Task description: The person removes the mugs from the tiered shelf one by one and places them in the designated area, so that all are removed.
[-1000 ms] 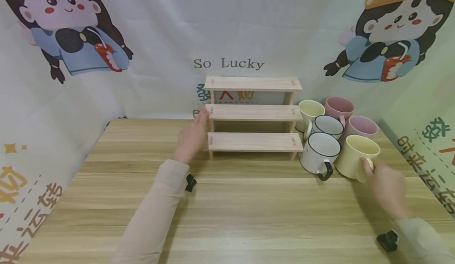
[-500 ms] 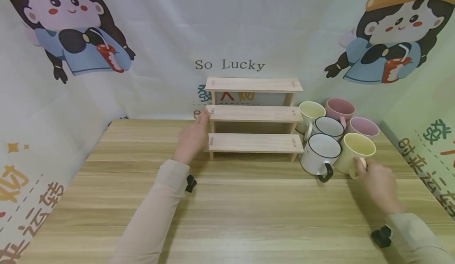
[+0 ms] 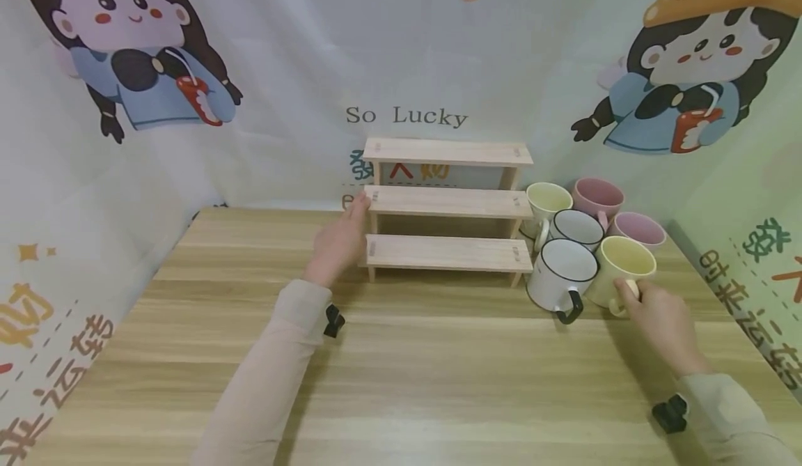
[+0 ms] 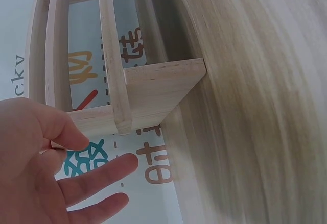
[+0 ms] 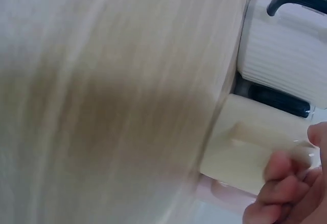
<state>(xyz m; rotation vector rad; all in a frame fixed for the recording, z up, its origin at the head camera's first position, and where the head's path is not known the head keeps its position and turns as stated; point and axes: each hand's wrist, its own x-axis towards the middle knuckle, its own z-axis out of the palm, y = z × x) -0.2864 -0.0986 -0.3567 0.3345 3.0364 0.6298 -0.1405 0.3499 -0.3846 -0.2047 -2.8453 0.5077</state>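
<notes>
My left hand is at the left end of a three-step wooden display rack. In the left wrist view its thumb and index finger pinch the rack's side, while other fingers stretch out loosely. On the right, my right hand grips the handle of a pale yellow mug, which stands upright on the table. That mug is close beside a white mug with a black rim and handle. In the right wrist view the curled fingers partly cover the yellow handle.
Behind stand another black-rimmed white mug, a light yellow-green mug and two pink mugs, one dark and one lighter. The rack's right end is near them. A printed cloth backs the wood-grain table.
My right hand has slid the yellow mug left and slightly back, closer to the front white mug. The left hand keeps its place at the rack. The head view has shifted slightly.
</notes>
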